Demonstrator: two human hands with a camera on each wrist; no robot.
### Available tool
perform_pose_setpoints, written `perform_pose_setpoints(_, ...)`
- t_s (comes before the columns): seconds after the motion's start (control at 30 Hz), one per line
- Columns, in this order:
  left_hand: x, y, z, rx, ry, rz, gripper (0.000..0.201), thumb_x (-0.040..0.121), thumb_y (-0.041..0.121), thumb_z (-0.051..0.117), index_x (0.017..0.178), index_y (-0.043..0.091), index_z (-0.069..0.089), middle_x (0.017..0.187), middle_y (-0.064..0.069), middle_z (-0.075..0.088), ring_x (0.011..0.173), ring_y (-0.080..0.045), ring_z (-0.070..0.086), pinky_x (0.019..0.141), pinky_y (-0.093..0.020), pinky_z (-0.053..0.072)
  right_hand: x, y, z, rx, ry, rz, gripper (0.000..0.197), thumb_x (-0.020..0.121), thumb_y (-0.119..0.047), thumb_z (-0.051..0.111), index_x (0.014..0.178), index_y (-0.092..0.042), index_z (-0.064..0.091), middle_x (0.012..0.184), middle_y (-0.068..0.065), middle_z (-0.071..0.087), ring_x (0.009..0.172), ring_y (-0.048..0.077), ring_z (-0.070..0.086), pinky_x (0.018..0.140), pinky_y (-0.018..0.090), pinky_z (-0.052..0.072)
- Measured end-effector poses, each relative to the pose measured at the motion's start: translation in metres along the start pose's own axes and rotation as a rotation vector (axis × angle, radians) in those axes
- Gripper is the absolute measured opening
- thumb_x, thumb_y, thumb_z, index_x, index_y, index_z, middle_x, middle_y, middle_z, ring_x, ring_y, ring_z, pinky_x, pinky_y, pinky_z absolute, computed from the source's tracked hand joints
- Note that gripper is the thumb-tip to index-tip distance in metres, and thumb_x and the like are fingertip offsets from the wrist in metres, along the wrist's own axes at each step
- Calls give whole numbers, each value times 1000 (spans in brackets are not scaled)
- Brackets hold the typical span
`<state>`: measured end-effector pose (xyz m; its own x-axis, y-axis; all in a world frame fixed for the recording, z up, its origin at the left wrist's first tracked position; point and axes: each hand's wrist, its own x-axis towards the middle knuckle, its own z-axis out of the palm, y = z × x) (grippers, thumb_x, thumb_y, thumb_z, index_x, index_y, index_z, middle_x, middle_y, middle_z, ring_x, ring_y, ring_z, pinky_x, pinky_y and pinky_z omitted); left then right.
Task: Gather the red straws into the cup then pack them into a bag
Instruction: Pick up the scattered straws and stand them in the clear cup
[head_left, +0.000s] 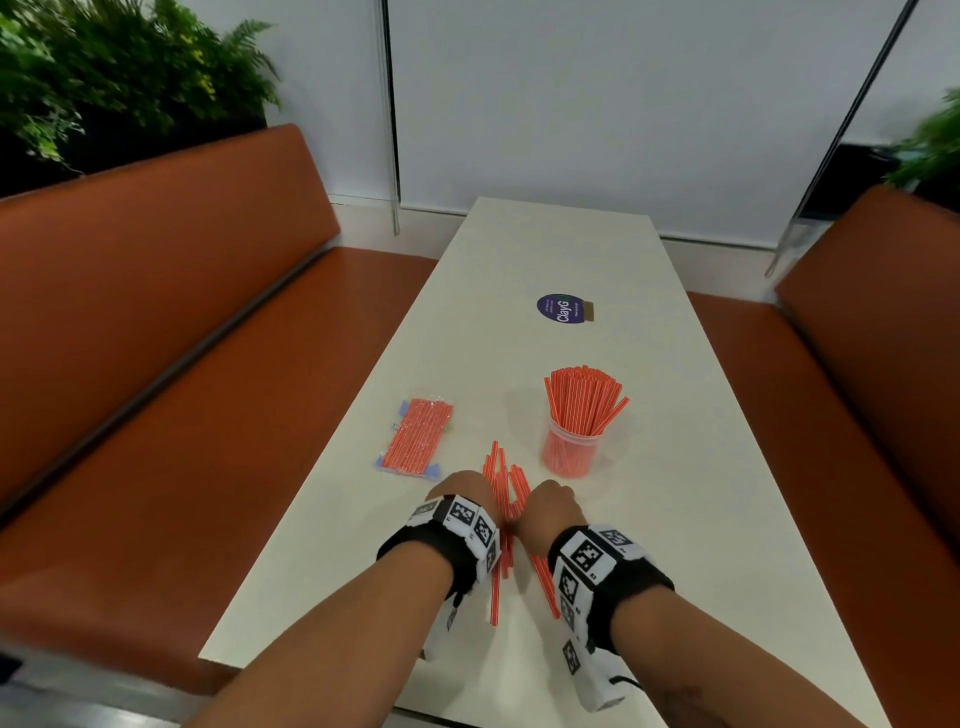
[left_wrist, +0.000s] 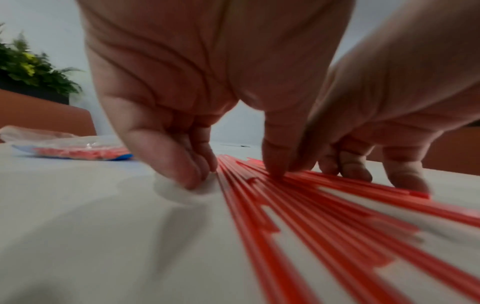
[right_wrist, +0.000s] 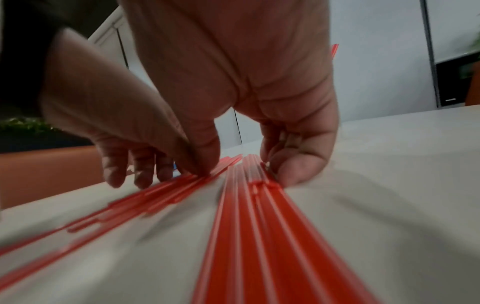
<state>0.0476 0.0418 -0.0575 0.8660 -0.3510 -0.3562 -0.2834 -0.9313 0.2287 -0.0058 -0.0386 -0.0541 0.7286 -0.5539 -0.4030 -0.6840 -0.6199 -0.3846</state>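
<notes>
While our left hand (head_left: 460, 491) and right hand (head_left: 549, 501) press fingertips on loose straws (head_left: 503, 486), nothing is pinched. Cup (head_left: 570, 451) of straws sits at 1 o'clock, bag (head_left: 415, 436) at 11.

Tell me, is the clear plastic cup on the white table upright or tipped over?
Upright. The clear plastic cup stands on its base, and the red straws in it fan upward.
</notes>
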Motion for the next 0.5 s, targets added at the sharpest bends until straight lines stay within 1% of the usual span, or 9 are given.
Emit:
perform_pose_setpoints(0.03,2,0,2,6,-5,1,35,90,25,55,117,4,61,121,-13,64,113,-29,62,93,-36,50,-2,-2,-1,-58,-6,-7,30,86,-29,63,103,-5,58,119,13,60,103,26,62,85,30,53)
perform_pose_setpoints(0.07,3,1,3,5,-20,-9,35,90,25,55,117,4,61,121,-14,64,113,-29,62,94,-37,50,-1,-2,-2,-116,-13,-35,22,87,-29,61,91,-7,58,118,12,61,107,27,61,89,31,52)
perform_pose_setpoints(0.1,4,-1,4,23,-29,-8,35,89,24,55,116,3,62,120,-14,65,112,-30,62,95,-39,52,-2,-3,-3,-167,-35,-56,24,88,-29,60,78,-9,54,117,12,63,110,27,61,90,32,51)
perform_pose_setpoints(0.13,4,-1,4,40,-56,-2,34,89,23,56,115,2,62,118,-15,65,111,-32,62,94,-41,52,0,0,-3,-210,-45,-85,25,89,-29,59,74,-10,50,118,12,63,111,27,60,90,32,50)
perform_pose_setpoints(0.2,4,0,5,73,-95,9,32,87,21,59,111,0,64,116,-17,65,108,-32,63,94,-40,52,0,0,-4,-260,-69,-112,12,91,-23,56,90,-11,57,120,12,63,114,28,59,91,32,48)
perform_pose_setpoints(0.27,4,2,7,81,-103,16,33,86,20,61,112,1,62,119,-15,63,110,-30,62,94,-38,52,5,2,-2,-290,-60,-125,22,93,-16,52,109,-6,61,121,12,63,114,27,59,92,31,48)
perform_pose_setpoints(0.33,4,5,10,99,-111,18,34,89,18,56,119,3,59,127,-14,60,116,-30,59,96,-38,51,6,3,0,-317,-66,-124,26,93,-11,49,115,-3,60,122,12,62,115,27,59,92,31,48)
perform_pose_setpoints(0.4,3,8,12,83,-83,41,32,94,17,48,120,2,58,128,-16,60,118,-29,58,96,-37,49,5,5,2,-354,-69,-109,29,93,-8,46,119,-3,58,125,13,60,117,27,57,95,31,46)
perform_pose_setpoints(0.5,4,11,19,67,-73,-13,33,96,12,40,125,0,52,131,-16,55,123,-28,54,99,-34,45,5,8,7,-331,-63,-93,31,92,-9,45,121,-4,54,128,14,55,120,29,54,96,34,45)
